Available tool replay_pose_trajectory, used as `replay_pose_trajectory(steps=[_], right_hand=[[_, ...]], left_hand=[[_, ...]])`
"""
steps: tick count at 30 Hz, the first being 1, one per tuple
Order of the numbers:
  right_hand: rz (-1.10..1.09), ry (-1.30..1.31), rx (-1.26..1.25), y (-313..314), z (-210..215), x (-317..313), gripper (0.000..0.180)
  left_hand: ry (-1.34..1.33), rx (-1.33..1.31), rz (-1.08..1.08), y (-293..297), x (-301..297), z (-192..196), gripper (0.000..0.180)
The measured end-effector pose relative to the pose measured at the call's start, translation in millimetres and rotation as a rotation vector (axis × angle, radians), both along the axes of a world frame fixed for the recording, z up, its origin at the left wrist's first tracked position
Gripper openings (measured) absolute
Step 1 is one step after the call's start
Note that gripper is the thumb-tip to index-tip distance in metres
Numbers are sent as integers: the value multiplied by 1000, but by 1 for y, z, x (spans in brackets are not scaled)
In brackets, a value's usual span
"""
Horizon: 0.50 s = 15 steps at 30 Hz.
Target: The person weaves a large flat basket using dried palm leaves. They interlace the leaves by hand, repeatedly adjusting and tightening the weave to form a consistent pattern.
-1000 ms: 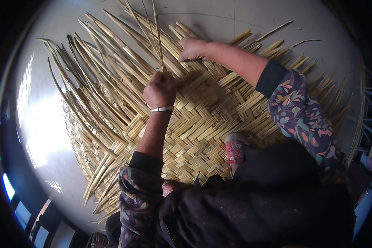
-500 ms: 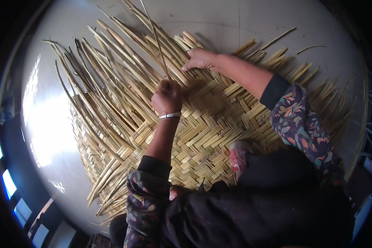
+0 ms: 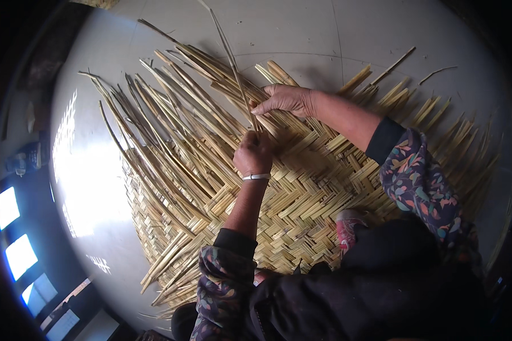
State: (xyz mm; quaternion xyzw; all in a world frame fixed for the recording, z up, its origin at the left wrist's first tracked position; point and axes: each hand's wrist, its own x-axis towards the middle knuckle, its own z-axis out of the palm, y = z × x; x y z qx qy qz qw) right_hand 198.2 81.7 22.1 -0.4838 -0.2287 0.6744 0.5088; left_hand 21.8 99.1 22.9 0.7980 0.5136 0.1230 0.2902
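Observation:
A large woven mat (image 3: 301,199) of flat, straw-coloured reed strips lies on the floor, its far edge ending in loose strips. My left hand (image 3: 254,153) is closed round a long, thin reed strip (image 3: 231,57), which rises from the fist and slants away to the far left. Just beyond it, my right hand (image 3: 287,101) closes on the same strip near its lower part, thumb and fingers together. Some strip ends under both hands are hidden.
Loose reed strips (image 3: 170,108) fan out at the far left of the mat. Short strip ends (image 3: 398,96) stick out on the right, with a stray piece (image 3: 438,74) on the grey floor (image 3: 290,28). A red patterned shoe (image 3: 347,230) rests on the mat.
My right hand has come to the raised strip and its fingers have closed there. The left hand still holds the strip. The whole view has shifted a little.

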Motion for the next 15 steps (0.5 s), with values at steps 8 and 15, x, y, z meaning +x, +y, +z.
replay_pose_trajectory(steps=[8, 15], right_hand=[[-28, 70, -117, 5, -20, 5, 31], [37, 285, -34, 3, -21, 6, 23]], left_hand=[[-280, -53, 146, 0, -4, -20, 21], [-313, -157, 169, 13, -4, -34, 22]])
